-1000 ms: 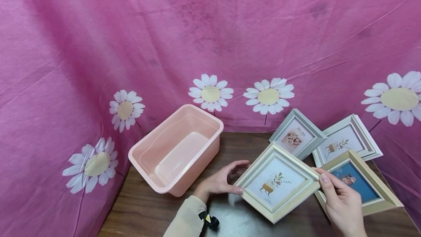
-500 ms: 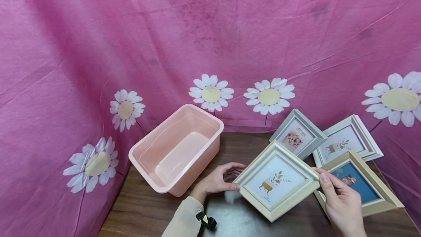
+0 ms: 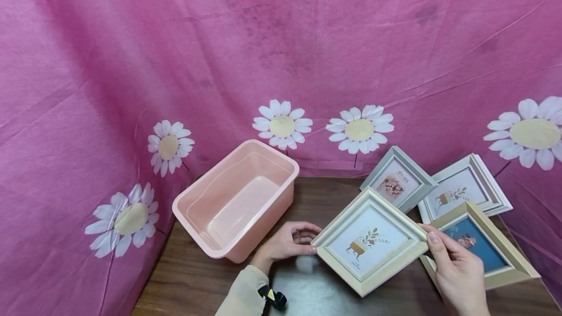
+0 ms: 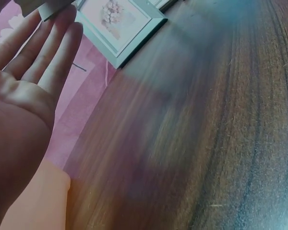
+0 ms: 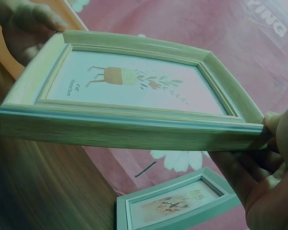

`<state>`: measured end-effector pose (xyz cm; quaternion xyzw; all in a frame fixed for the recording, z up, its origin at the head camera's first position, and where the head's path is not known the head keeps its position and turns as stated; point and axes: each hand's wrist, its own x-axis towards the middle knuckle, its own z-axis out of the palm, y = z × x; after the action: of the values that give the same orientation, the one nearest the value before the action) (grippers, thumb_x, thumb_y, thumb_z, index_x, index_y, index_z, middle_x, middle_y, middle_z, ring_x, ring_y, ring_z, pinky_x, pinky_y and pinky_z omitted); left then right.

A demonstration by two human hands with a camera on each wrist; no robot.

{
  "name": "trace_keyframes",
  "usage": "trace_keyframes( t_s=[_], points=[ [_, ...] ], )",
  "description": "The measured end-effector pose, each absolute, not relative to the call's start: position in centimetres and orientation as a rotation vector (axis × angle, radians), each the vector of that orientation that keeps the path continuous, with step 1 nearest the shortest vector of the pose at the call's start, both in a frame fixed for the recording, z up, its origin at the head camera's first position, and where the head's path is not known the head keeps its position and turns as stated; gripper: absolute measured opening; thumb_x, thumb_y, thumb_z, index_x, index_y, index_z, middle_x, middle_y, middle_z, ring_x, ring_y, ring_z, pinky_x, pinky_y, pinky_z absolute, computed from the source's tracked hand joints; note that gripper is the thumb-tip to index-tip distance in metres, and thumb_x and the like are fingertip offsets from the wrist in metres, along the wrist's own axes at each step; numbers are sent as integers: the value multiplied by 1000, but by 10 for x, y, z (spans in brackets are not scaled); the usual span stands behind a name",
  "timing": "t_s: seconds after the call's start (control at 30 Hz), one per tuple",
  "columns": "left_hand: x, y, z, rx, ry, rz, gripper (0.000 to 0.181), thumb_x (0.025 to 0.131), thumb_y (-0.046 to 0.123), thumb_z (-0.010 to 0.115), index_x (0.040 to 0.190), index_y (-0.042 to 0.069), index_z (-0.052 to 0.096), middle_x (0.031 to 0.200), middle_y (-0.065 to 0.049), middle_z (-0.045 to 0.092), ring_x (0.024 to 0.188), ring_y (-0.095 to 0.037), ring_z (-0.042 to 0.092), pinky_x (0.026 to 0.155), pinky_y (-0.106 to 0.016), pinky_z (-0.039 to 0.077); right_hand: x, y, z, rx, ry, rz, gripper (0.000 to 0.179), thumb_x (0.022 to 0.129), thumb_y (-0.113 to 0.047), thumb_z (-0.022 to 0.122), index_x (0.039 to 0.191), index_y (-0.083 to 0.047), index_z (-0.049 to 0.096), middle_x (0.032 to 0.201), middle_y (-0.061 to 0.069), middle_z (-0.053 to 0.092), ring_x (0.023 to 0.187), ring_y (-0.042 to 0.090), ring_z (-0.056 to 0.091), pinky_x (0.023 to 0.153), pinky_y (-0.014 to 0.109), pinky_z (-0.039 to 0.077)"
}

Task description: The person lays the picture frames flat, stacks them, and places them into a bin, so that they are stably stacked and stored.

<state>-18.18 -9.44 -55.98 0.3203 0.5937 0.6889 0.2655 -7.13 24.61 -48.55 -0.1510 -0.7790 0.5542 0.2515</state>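
Observation:
A cream wood-look picture frame (image 3: pixel 371 240), its print a plant in a brown legged pot, is held tilted above the table. My left hand (image 3: pixel 287 244) pinches its left corner, thumb on the front face and fingers behind. At the opposite corner my right hand (image 3: pixel 461 265) grips it between thumb and fingers. The right wrist view shows the same frame (image 5: pixel 134 132) edge-on, spanning both hands. In the left wrist view only a small bit of it shows at the fingertips of my left hand (image 4: pixel 26 103).
A pink plastic bin (image 3: pixel 239 204) stands on the brown table (image 3: pixel 169 277) to the left. Behind and right of the held frame are a grey picture frame (image 3: pixel 397 179), a white one (image 3: pixel 461 189) and a tan one (image 3: pixel 496 267). A pink flowered cloth (image 3: pixel 281 38) hangs behind.
My left hand has slid slightly left and down, its thumb now nearer the frame's corner tip. The held frame has shifted a little leftward. My right hand keeps its grip, nearly still.

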Motion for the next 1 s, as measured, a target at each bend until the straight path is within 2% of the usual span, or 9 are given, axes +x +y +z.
trace_keyframes(
  t_s=[0.2,0.33,0.53,0.63,0.83,1.0],
  points=[
    [-178,-98,-561,813,1631,1865,51,92,-9,73,135,-27,54,125,-54,58,108,-2,72,95,-20,59,-70,248,-487,-385,-2143,1485,27,108,-2,61,129,5,75,106,-40,71,102,-20,66,85,1,51],
    [-176,-99,-561,796,1653,1873,47,92,-12,71,133,-28,54,123,-57,57,106,-1,72,93,-19,59,-70,246,-486,-383,-2150,1485,28,109,-5,60,131,7,74,107,-39,71,102,-19,67,84,2,52],
    [-173,-100,-565,808,1712,1942,44,94,-5,73,128,-28,57,118,-57,59,102,0,74,90,-19,61,-71,243,-486,-364,-2014,1697,30,108,-3,60,132,12,70,111,-26,78,103,-11,72,83,7,57],
    [-172,-101,-568,811,1734,1997,44,95,-3,74,127,-28,58,116,-56,60,100,-1,74,88,-19,62,-73,244,-489,-359,-1943,1794,29,107,0,62,131,10,72,110,-22,80,103,-10,73,83,8,57],
    [-169,-100,-572,773,1809,2070,42,95,0,76,123,-26,61,112,-53,64,99,-1,75,84,-19,61,-75,242,-492,-445,-2093,1600,27,105,-1,66,130,3,76,103,-37,73,96,-18,69,78,4,54],
    [-168,-101,-575,754,1871,2113,42,96,6,80,120,-25,65,111,-51,65,96,-5,77,82,-19,62,-74,239,-492,-415,-2177,1424,25,104,-1,68,127,4,77,99,-48,65,93,-24,64,76,0,51]
  ],
)
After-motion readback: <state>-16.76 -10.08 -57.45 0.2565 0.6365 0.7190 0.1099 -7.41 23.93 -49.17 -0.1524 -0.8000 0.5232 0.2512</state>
